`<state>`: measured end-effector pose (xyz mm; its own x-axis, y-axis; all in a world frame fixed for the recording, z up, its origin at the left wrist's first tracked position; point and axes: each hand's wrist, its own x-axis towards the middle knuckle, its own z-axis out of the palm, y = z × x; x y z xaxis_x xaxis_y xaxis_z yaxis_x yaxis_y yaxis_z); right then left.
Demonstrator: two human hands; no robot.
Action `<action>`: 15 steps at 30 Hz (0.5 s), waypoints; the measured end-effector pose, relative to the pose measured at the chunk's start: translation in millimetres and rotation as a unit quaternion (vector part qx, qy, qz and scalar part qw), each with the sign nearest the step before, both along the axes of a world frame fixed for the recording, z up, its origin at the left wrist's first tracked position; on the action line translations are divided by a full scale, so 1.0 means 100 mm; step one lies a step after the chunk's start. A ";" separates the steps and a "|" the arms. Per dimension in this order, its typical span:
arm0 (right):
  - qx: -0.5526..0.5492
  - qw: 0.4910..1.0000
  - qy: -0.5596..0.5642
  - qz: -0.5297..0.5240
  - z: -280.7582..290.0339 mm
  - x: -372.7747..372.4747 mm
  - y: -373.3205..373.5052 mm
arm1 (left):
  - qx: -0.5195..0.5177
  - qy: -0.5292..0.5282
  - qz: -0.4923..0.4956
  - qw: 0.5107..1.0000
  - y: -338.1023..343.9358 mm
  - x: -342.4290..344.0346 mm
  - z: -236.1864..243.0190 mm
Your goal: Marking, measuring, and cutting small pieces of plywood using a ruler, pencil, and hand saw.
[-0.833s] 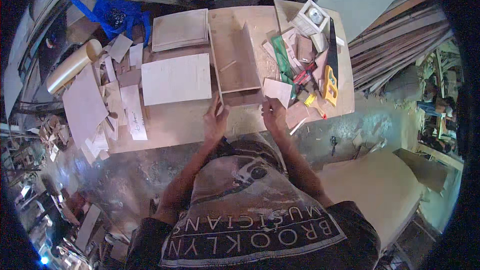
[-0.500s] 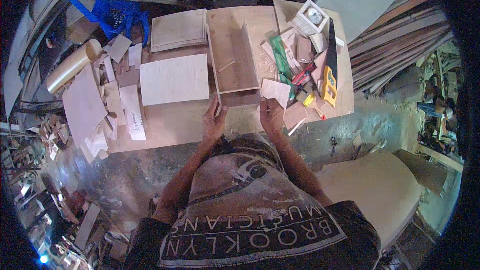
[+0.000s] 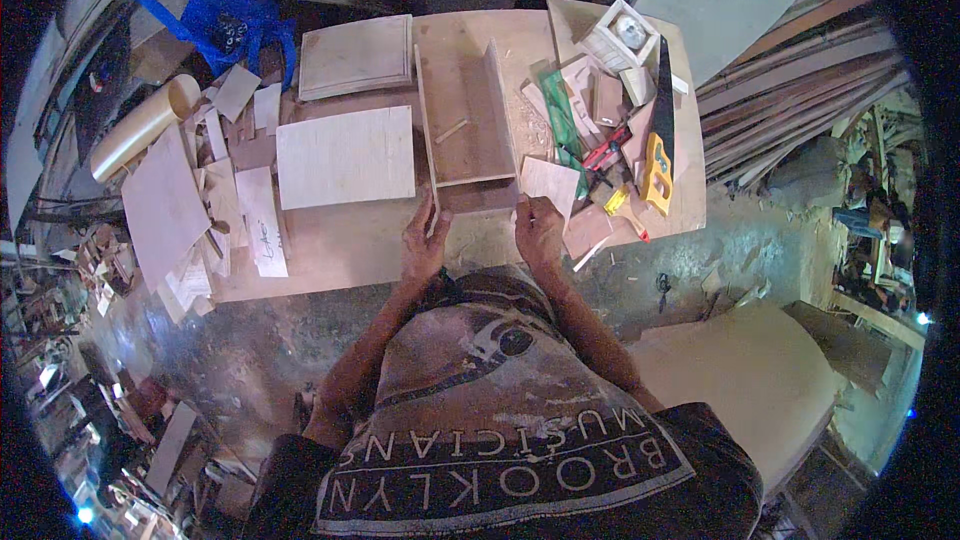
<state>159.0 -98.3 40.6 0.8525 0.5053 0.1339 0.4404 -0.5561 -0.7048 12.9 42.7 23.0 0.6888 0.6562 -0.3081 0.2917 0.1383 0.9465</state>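
Observation:
An open wooden box (image 3: 470, 181), long and shallow with thin side walls, lies on the workbench straight ahead of me. My left hand (image 3: 425, 243) is at its near left corner, thumb and fingers gripping the end of the side wall. At the near right corner my right hand (image 3: 540, 230) is closed, its fingers curled and pinching the other side wall's end. A short wood strip (image 3: 452, 130) rests inside the box. Left of it lies a pale rectangular board (image 3: 346, 157), with a stack of similar panels (image 3: 355, 57) behind.
On the workbench's (image 3: 330, 255) right are a yellow-handled handsaw (image 3: 657, 175), a yellow paintbrush (image 3: 622, 208), a red tool (image 3: 607, 150), a green strip (image 3: 566, 125) and offcuts. To the left lie a tan roll (image 3: 145, 130), scrap boards (image 3: 165, 205) and a blue bag (image 3: 225, 30).
Both hands stay at the box's near corners, with very little movement. The whole view has shifted slightly; the box and the things around it keep their places.

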 end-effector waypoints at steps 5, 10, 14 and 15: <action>0.026 1.000 -0.012 0.001 0.03 0.01 -0.01 | -0.026 -0.006 -0.009 1.000 0.02 0.02 0.09; 0.016 1.000 -0.007 0.012 -0.02 0.01 -0.03 | -0.022 0.001 -0.003 1.000 0.04 0.01 0.09; -0.008 1.000 0.007 0.022 0.02 0.03 -0.04 | -0.016 0.022 -0.029 0.999 0.05 0.04 0.20; -0.007 1.000 0.006 0.023 0.00 0.04 -0.04 | -0.013 0.012 -0.025 1.000 0.05 0.04 0.22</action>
